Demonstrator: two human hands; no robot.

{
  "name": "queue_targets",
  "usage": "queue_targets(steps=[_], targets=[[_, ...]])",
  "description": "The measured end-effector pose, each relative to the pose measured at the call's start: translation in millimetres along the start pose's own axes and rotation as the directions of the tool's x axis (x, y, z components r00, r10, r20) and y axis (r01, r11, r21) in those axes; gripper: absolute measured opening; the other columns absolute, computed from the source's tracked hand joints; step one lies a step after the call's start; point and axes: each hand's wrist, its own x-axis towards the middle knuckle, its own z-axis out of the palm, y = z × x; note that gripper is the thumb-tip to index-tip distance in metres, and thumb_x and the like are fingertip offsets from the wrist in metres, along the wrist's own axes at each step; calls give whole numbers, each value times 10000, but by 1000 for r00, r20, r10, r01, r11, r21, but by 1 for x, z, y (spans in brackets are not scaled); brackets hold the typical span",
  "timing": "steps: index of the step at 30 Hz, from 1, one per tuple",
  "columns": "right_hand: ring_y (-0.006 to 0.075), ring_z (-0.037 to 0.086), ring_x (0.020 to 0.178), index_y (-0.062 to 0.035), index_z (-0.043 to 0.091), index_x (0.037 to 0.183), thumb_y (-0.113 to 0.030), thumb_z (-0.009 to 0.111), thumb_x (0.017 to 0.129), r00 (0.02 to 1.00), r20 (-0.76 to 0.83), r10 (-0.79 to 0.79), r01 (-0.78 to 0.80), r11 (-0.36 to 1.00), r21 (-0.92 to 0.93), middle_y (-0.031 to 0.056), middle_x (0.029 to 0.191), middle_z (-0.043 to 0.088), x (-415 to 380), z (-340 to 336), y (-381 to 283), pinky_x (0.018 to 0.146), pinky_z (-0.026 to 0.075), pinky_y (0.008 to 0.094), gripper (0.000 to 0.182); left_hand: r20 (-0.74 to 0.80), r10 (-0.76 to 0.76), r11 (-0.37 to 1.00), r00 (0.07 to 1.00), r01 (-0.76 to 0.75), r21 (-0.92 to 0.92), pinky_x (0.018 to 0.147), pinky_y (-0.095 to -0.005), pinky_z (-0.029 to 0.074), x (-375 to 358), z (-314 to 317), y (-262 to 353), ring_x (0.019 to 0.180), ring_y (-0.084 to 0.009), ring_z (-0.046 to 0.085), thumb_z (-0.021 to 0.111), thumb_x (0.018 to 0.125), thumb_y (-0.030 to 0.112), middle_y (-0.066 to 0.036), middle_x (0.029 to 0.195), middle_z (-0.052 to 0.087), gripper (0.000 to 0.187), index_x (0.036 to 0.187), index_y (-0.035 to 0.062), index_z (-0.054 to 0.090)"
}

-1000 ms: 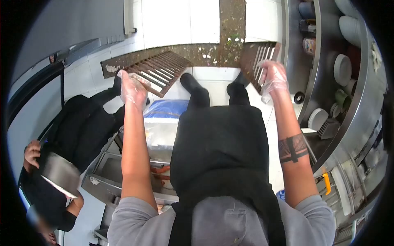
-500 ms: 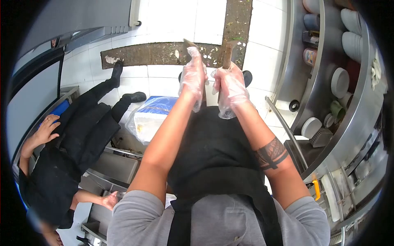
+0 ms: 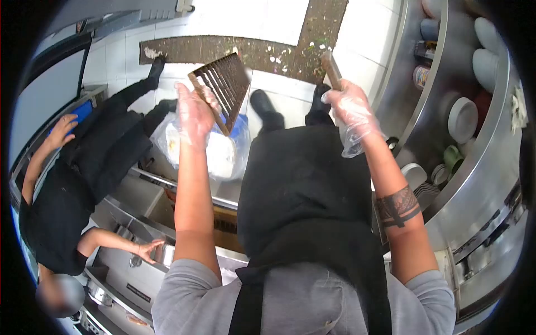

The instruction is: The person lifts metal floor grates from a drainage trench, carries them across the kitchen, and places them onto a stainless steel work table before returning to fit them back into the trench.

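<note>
My left hand (image 3: 194,114), in a clear plastic glove, grips a brown slatted grate (image 3: 226,84) by its near edge. The grate is tilted, so its parallel slats and the gaps between them show. My right hand (image 3: 355,109), gloved the same way, is closed around a narrow brown piece (image 3: 331,70) that points forward past the thumb. Only its end sticks out, and the rest is hidden by the fist. Below my left wrist sits a white and blue bundle in clear plastic (image 3: 220,153), partly covered by the grate.
Another person (image 3: 61,195) in black stands at left, one hand by a metal container (image 3: 163,254) on the steel counter. Steel shelving with plates (image 3: 462,120) and bowls runs along the right. A dirty brown floor strip (image 3: 268,58), littered with scraps, crosses the white tiles ahead.
My hands have moved apart, the left swinging left and turning the grate so its slats show. My right hand has shifted right with its piece. The other person's lower hand reaches the metal container.
</note>
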Motion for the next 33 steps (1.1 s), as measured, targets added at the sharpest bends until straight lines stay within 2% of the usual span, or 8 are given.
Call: queue_targets(steps=[2, 9, 13, 19, 26, 29, 31, 33], targets=[[113, 523, 502, -47, 547, 898, -219, 645, 905, 997, 54, 61, -69, 983, 169, 5, 614, 508, -13, -8, 1, 476, 443, 321, 198, 19, -32, 992, 999, 34, -123, 618, -367, 362, -17, -8, -2, 621, -222, 415, 215, 960, 822, -34, 687, 446, 778, 814, 100, 464], [111, 502, 500, -57, 558, 939, -221, 671, 897, 996, 50, 70, -82, 947, 311, -20, 640, 493, -27, 9, 31, 463, 425, 308, 203, 62, -44, 986, 997, 53, -156, 614, -359, 318, -50, -45, -52, 626, -219, 374, 246, 962, 813, -47, 685, 414, 800, 770, 71, 477], [90, 534, 572, -29, 599, 971, -253, 684, 891, 999, -15, -43, 45, 988, 148, -9, 695, 534, -41, 17, 41, 509, 428, 276, 253, 134, -71, 982, 988, 93, -166, 641, -363, 328, -49, -51, -96, 665, -219, 396, 277, 949, 828, -36, 718, 435, 781, 822, 86, 489], [124, 614, 668, -1, 663, 1019, -268, 660, 902, 998, 45, -36, 24, 971, 238, 35, 778, 646, -56, 67, 54, 579, 489, 298, 291, 104, -73, 975, 992, 93, -200, 643, -351, 368, -47, -35, -164, 659, -202, 443, 372, 900, 859, -25, 734, 469, 758, 920, 110, 482], [142, 604, 674, 2, 664, 940, -227, 689, 890, 990, 137, -31, 4, 982, 189, 28, 738, 602, -36, 143, 51, 609, 488, 288, 236, 147, -47, 970, 988, 80, -228, 717, -379, 428, -32, -18, -198, 726, -234, 535, 346, 926, 844, -57, 778, 550, 753, 887, 113, 521], [149, 615, 726, -2, 680, 951, -300, 708, 891, 978, 207, 11, -50, 982, 181, 43, 755, 612, -40, 161, 61, 659, 495, 310, 306, 127, -38, 984, 991, 59, -166, 769, -359, 437, -41, -2, -207, 822, -232, 568, 325, 961, 811, -91, 900, 634, 791, 970, 64, 586], [246, 672, 768, 20, 722, 1060, -511, 681, 851, 975, 202, -92, 43, 971, 236, 161, 838, 708, -25, 178, 78, 752, 520, 381, 572, 77, -4, 997, 997, 11, -81, 825, -367, 454, -64, 13, -203, 873, -232, 586, 349, 966, 798, -91, 939, 654, 826, 1095, 33, 633], [275, 680, 827, 42, 713, 1092, -546, 678, 851, 986, 148, -73, 58, 993, 102, 180, 899, 724, -31, 176, 77, 783, 519, 402, 636, 75, 88, 995, 993, -91, 30, 920, -393, 446, -66, 12, -217, 975, -229, 589, 378, 975, 777, -80, 1036, 666, 815, 1195, 40, 648]])
